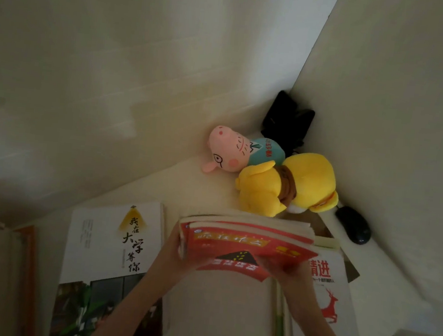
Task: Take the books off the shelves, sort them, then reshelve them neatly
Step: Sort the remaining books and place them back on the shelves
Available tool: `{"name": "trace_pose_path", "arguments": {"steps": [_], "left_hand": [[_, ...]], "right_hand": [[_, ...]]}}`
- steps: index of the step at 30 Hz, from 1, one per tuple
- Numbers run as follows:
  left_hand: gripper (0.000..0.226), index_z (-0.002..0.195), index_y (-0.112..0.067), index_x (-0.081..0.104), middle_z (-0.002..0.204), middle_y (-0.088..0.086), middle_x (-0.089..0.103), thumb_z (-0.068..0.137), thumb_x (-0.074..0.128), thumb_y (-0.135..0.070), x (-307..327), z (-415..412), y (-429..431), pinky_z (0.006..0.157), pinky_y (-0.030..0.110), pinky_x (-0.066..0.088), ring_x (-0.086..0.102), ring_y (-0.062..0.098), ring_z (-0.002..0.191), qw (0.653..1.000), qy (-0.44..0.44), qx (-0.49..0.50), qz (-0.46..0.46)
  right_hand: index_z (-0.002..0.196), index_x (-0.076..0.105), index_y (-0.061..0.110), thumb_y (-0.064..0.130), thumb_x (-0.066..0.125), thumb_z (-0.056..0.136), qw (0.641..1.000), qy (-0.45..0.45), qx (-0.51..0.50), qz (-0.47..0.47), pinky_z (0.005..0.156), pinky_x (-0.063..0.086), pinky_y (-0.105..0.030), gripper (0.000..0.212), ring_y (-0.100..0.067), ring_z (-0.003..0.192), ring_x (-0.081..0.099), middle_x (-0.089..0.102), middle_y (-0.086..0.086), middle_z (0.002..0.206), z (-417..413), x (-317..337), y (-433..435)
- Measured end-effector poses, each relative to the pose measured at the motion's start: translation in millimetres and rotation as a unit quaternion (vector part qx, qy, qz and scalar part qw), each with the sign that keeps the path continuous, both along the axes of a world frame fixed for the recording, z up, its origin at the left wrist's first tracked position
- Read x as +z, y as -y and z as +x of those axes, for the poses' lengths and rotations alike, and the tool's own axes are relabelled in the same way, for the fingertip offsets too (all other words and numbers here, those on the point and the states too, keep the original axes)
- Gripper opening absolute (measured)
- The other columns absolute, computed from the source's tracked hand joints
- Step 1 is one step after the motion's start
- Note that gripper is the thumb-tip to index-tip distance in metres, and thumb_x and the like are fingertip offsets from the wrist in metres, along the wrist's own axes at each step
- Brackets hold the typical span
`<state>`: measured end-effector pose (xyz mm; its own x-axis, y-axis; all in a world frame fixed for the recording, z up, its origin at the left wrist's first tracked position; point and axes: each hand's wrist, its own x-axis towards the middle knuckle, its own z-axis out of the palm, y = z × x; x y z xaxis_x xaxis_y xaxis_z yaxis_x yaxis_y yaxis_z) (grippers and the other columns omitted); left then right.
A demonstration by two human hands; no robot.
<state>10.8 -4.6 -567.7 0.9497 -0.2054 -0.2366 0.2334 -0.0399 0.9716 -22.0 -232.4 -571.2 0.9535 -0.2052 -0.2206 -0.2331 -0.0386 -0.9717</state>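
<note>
Head view shows both hands holding a red book [247, 250] flat, just above the white counter [199, 316], between other books lying there. The left hand [171, 247] curls round its left edge. The right hand [290, 273] grips the near right corner, though blur hides how its fingers lie. Two hands likely serve because a thick soft-cover would sag from one. A white book [114, 238] lies flat on the left and a deer book [330, 294] tops a pile on the right, probably sorted groups. A pig toy [230, 149] and a yellow toy [289, 186] sit back by the wall, apart from the books.
</note>
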Motion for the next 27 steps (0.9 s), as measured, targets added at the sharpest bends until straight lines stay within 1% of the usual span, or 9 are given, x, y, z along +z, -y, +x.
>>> {"name": "trace_pose_path", "arguments": {"steps": [4,8,10,12,13,17,21,24,27], "left_hand": [[0.089,0.133,-0.015,0.038,0.133,0.001,0.051,0.058,0.085,-0.023,15,4,-7,0.093,0.023,0.048,0.049,0.008,0.125,0.994,0.113,0.007,0.008],[0.060,0.109,-0.014,0.051,0.103,-0.002,0.065,0.060,0.083,-0.004,19,-2,8,0.072,0.022,0.055,0.066,0.007,0.095,0.993,0.097,0.073,-0.002],[0.059,0.104,-0.019,0.053,0.096,-0.002,0.068,0.058,0.086,-0.003,17,-3,9,0.064,0.017,0.054,0.068,0.002,0.085,0.995,0.061,0.077,-0.011],[0.068,0.106,-0.023,0.055,0.100,-0.007,0.069,0.049,0.091,-0.024,15,0,6,0.066,0.013,0.052,0.065,-0.003,0.090,0.996,0.040,0.077,-0.004],[0.070,0.107,-0.023,0.055,0.102,-0.005,0.068,0.048,0.093,-0.024,13,1,5,0.067,0.011,0.051,0.064,-0.005,0.090,0.996,0.039,0.078,0.004],[0.068,0.102,-0.022,0.049,0.090,-0.006,0.067,0.052,0.088,0.003,8,-5,10,0.060,0.016,0.053,0.065,-0.004,0.079,0.995,0.017,0.097,-0.011],[0.051,0.093,-0.016,0.056,0.076,-0.015,0.070,0.058,0.080,0.012,9,-6,9,0.057,0.014,0.052,0.065,-0.003,0.070,0.996,0.004,0.083,-0.015],[0.046,0.090,-0.020,0.058,0.079,-0.005,0.069,0.053,0.084,-0.016,0,-1,-1,0.071,0.020,0.055,0.066,0.002,0.078,0.996,0.009,0.091,0.022],[0.038,0.087,-0.019,0.056,0.073,-0.004,0.065,0.062,0.085,-0.017,-6,-2,-4,0.075,0.015,0.052,0.066,0.001,0.083,0.994,-0.021,0.092,0.054]], "right_hand": [[0.107,0.062,0.005,-0.005,0.082,0.063,0.998,-0.017,0.041,0.038,0.072,0.056,-0.025,0.050,-0.024,0.094,0.070,0.073,-0.010,0.097,1,-2,5],[0.123,0.051,0.009,0.017,0.089,0.049,0.998,-0.025,0.020,0.051,0.072,0.057,-0.027,0.084,-0.020,0.099,0.068,0.071,-0.005,0.107,3,-9,-4],[0.126,0.046,0.015,0.027,0.088,0.044,0.998,-0.031,0.011,0.046,0.078,0.058,-0.035,0.093,-0.019,0.102,0.067,0.069,-0.003,0.110,6,-11,-5],[0.117,0.055,0.012,0.031,0.086,0.043,0.999,-0.031,0.013,0.035,0.085,0.056,-0.044,0.083,-0.027,0.101,0.067,0.071,-0.010,0.106,8,-13,-2],[0.111,0.060,0.011,0.032,0.086,0.043,0.999,-0.024,0.014,0.030,0.087,0.055,-0.046,0.075,-0.030,0.100,0.068,0.072,-0.011,0.103,8,-13,-2],[0.107,0.063,0.007,0.039,0.091,0.042,0.999,-0.018,0.003,0.027,0.088,0.054,-0.049,0.077,-0.030,0.098,0.068,0.072,-0.013,0.101,4,-15,-6],[0.094,0.069,0.020,0.013,0.086,0.061,1.000,-0.004,-0.012,0.001,0.081,0.057,-0.042,0.038,-0.028,0.092,0.069,0.073,-0.010,0.095,-2,-22,-4],[0.104,0.065,0.016,0.023,0.087,0.056,0.998,-0.021,0.001,-0.051,0.086,0.056,-0.032,0.053,-0.013,0.094,0.068,0.073,-0.003,0.095,-4,-30,-7],[0.112,0.062,0.013,0.042,0.084,0.052,0.996,-0.033,0.008,-0.085,0.091,0.052,-0.029,0.070,-0.010,0.102,0.065,0.070,-0.001,0.105,-3,-36,-10]]}}
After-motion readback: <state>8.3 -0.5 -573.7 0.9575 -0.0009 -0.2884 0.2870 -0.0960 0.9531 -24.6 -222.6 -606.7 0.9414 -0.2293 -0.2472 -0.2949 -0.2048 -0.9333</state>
